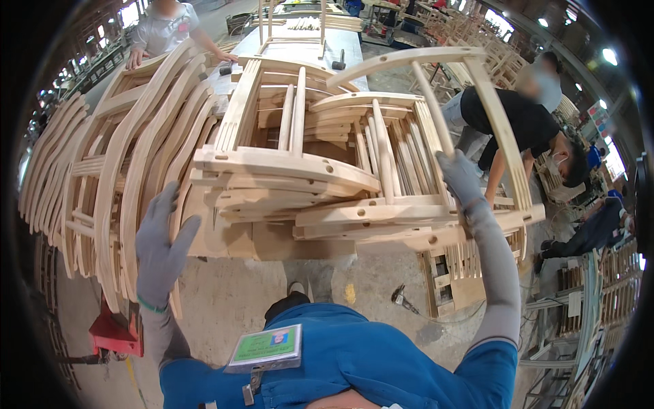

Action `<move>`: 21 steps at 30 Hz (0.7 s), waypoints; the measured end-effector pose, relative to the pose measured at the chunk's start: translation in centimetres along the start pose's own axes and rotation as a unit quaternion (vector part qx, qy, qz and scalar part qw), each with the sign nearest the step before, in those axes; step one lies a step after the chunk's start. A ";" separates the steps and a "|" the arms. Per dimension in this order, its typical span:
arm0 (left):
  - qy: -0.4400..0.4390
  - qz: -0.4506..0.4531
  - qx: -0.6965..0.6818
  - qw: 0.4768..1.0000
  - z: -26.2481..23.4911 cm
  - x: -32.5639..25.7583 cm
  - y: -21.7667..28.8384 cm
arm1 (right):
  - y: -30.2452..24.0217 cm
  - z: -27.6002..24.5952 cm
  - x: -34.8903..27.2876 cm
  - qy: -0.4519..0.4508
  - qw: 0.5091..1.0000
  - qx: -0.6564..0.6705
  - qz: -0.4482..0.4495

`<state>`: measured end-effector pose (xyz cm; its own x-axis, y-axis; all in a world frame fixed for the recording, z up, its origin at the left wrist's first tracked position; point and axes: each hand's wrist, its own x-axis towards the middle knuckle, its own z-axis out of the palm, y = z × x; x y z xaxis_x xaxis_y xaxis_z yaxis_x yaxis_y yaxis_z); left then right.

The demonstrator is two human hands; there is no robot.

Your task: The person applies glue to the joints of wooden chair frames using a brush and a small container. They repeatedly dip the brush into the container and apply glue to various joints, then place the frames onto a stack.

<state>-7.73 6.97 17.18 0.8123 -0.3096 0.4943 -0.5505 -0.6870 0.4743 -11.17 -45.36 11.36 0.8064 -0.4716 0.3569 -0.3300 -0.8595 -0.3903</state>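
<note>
My right hand point(460, 178), in a grey glove, is closed around a rod of a pale wooden chair frame point(501, 129). That frame stands tilted at the right end of a pile of similar frames point(272, 163), with curved rails, round rods and drilled holes. My left hand point(162, 238), also gloved, holds nothing. Its thumb is spread from the fingers, beside a row of curved wooden frames point(126, 150) standing on edge at the left. Whether its fingertips touch the nearest curved piece I cannot tell.
A person in a light shirt point(163, 31) stands behind the left row. Another in black point(518, 112) bends down at the right. A power tool point(403, 300) lies on the floor near a pallet point(439, 283). A red metal part point(116, 330) is at lower left.
</note>
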 end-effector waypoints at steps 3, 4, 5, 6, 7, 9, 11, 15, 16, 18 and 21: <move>0.031 -0.039 0.002 0.999 -1.9 -0.2 -4.5 | -4.2 4.8 5.3 -0.097 0.991 -0.061 0.073; 0.041 -0.051 0.006 0.998 -2.4 -0.2 -5.7 | -6.0 6.2 6.4 -0.170 0.979 -0.021 0.110; 0.040 -0.068 0.025 0.997 -3.2 -0.2 -6.3 | -8.3 7.8 7.4 -0.247 0.958 0.023 0.142; 0.032 -0.067 0.018 0.997 -3.0 0.4 -7.1 | -7.2 9.5 8.0 -0.202 0.976 -0.048 0.064; 0.022 -0.072 0.019 0.997 -2.8 1.1 -7.8 | -7.1 11.4 8.5 -0.196 0.975 -0.078 0.063; -0.001 -0.068 -0.004 0.998 -1.6 2.8 -8.8 | -5.2 14.2 9.0 -0.147 0.983 -0.097 0.054; -0.013 -0.074 0.000 0.997 -1.3 3.5 -9.2 | -8.2 16.0 10.3 -0.160 0.975 -0.047 0.145; -0.023 -0.068 -0.014 0.997 -1.1 4.6 -9.0 | -9.1 15.9 10.7 -0.162 0.972 -0.057 0.162; -0.031 -0.068 -0.020 0.997 -1.0 4.6 -9.0 | -8.5 15.5 10.4 -0.177 0.968 -0.082 0.158; -0.036 -0.075 -0.027 0.996 -1.0 4.0 -9.6 | -9.0 15.8 9.2 -0.159 0.972 -0.093 0.144; -0.036 -0.082 -0.017 0.996 -0.6 2.6 -12.0 | -12.7 16.9 7.0 -0.220 0.949 -0.209 0.083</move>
<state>0.89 14.79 13.16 0.9026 -0.2431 0.3552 -0.4151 -0.7102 0.5686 6.93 -34.36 4.47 0.8230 -0.5582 -0.1054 -0.5619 -0.8271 -0.0070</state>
